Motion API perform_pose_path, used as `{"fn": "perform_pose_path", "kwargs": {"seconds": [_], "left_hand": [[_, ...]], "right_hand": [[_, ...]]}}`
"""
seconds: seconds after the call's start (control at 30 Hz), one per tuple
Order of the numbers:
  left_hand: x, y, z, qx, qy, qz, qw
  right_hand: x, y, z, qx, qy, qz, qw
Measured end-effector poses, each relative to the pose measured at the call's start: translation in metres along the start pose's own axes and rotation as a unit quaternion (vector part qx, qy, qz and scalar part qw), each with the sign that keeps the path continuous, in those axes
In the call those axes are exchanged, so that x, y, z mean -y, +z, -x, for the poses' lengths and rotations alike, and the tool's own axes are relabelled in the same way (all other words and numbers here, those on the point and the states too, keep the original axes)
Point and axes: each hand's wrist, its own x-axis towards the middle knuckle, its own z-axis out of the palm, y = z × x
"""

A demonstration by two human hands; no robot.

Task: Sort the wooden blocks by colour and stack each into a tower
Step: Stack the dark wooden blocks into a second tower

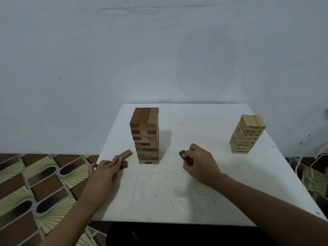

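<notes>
The left hand (104,173) curls round a brown block (126,154); the right hand (200,162) pinches a dark block (185,157). Both are low over the table (159,196), flanking the brown tower (146,135). Lay each block squarely and gently on top. The pale tower (246,134) stands well apart, far right.

Brown tower (146,137) stands upright, left rear of the bench (195,192), in mixed brown shades with three blocks across its top. Pale tower (247,134) stands upright, far right. My left hand (103,172) grips a tan block (126,154), tilted over a dark block (124,164). My right hand (200,162) grips a second dark block (185,157).
</notes>
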Motion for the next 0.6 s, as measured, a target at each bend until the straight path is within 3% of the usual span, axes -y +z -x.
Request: {"fn": "perform_pose_path", "kwargs": {"seconds": [0.3,0.6], "left_hand": [[-0.017,-0.04,0.021,0.058,0.036,-0.02,0.997],[-0.043,-0.038,0.025,0.08,0.061,0.143,0.985]], "right_hand": [[0.003,-0.014,0.017,0.071,0.004,-0.043,0.997],[0.013,-0.01,0.02,0.1,-0.022,-0.069,0.992]]}}
